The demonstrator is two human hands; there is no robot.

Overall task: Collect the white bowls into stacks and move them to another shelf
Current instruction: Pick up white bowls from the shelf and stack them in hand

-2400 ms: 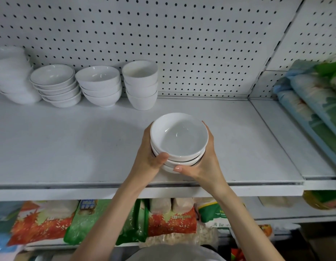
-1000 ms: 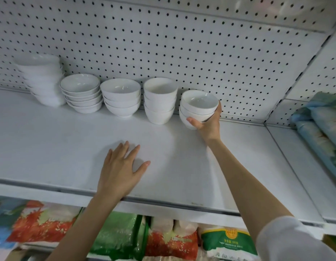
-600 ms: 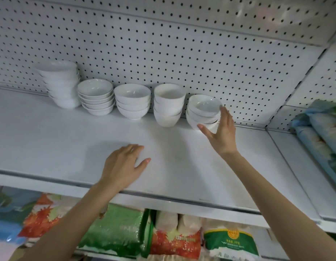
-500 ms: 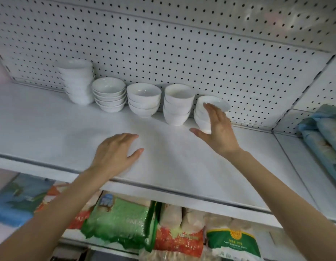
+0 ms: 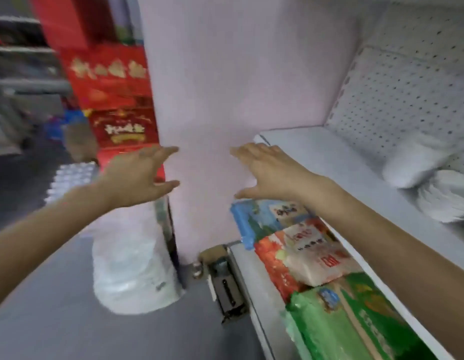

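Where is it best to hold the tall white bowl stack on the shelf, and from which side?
Blurred, but probably cup the bowl stack at its lowest bowl, from the shelf's open front: the pegboard blocks the back, and gripping higher would split it.

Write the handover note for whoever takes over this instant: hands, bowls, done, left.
Left hand: open, empty, in the air before the pale end panel.
Right hand: open, empty, near the white shelf front corner.
White bowls: blurred stacks on that shelf at the right, by the pegboard.
Done: those bowls stand shelved; nothing is in hand.
Left: no loose bowls show in this blurred view; find any remaining and stack them.
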